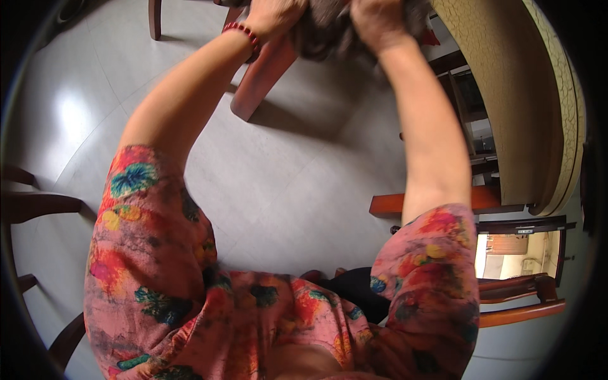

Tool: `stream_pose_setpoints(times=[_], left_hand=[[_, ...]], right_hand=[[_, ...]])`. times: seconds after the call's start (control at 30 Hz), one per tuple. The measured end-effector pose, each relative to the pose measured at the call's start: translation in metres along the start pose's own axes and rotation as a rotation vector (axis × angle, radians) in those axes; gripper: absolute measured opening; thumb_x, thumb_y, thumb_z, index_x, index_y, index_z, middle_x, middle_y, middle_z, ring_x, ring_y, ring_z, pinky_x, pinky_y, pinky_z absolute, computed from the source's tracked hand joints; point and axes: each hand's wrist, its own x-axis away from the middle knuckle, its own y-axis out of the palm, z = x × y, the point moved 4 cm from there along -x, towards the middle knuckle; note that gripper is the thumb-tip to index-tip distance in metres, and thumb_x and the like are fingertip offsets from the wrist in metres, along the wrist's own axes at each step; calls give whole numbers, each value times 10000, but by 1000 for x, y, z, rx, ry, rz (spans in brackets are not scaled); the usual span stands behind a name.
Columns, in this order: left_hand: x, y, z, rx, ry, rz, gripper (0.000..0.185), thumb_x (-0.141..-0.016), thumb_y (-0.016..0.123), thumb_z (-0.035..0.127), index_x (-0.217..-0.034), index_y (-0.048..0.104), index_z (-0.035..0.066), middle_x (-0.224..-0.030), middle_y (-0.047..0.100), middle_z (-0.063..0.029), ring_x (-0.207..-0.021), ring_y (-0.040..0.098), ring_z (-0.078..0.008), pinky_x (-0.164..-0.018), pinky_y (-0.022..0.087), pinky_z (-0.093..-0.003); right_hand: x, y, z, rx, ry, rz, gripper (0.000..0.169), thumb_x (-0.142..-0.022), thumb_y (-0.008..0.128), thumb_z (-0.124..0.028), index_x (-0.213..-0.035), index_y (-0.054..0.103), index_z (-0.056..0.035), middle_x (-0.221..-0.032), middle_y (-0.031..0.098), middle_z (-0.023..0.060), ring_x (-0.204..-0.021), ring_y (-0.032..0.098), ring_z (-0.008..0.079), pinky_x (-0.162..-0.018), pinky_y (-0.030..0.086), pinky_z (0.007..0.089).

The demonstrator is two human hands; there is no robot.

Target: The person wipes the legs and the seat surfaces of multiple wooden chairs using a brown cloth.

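Observation:
Both my hands are at the top edge of the head view, partly cut off and a little blurred. My left hand, with a dark red bead bracelet at its wrist, is closed on the left side of a bunched grey-brown cloth. On the cloth's right side, my right hand grips the same fabric. The cloth hangs in folds between the hands, over a reddish-brown wooden leg that slants down to the floor. The upper part of the cloth is out of view.
Pale grey tiled floor lies below. Dark wooden furniture legs stand at the left. A curved yellowish crackle-patterned panel rises at the right, above a reddish wooden beam. A wooden chair and a lit doorway are at the lower right.

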Motion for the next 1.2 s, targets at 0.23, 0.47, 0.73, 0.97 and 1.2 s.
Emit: stream_pose_setpoints(times=[0.23,0.47,0.73,0.97,1.2], left_hand=[[2,-36,5,-101,322,88,434,-698,578,183,-1116,574,66,-1095,588,-125,-1063,488,-325,-882,396,-381],[-19,7,10,419,279,159,699,-750,648,302,-1274,372,-69,-1276,395,-277,-1214,370,-416,-1037,296,-435],[89,38,-58,565,6,53,639,-760,604,302,-1259,393,-35,-1251,433,-241,-1167,416,-374,-991,347,-415],[213,61,-148,423,-397,-143,702,-844,431,515,-1280,367,-31,-1230,431,-256,-1153,411,-436,-986,343,-425],[222,74,-189,815,-1135,-415,416,-918,508,341,-1188,499,24,-1027,584,-102,-934,563,-197,-815,455,-292]], right_hand=[[79,14,-34,-420,752,341,215,-816,466,3,-1023,521,7,-1017,577,163,-944,549,265,-855,443,349],[62,70,4,-1087,1350,554,538,-921,358,-402,-1260,410,13,-1237,482,117,-1115,461,214,-979,359,331],[159,134,-59,-1130,1516,511,501,-937,370,-367,-1255,438,14,-1240,484,99,-1115,474,219,-968,384,341],[233,208,-156,-1602,1835,685,569,-888,535,-382,-1316,392,-36,-1250,463,67,-1129,452,202,-973,377,339],[256,217,-167,-1551,2261,568,449,-897,523,-366,-1242,476,-82,-1140,552,53,-1044,523,208,-908,435,340]])
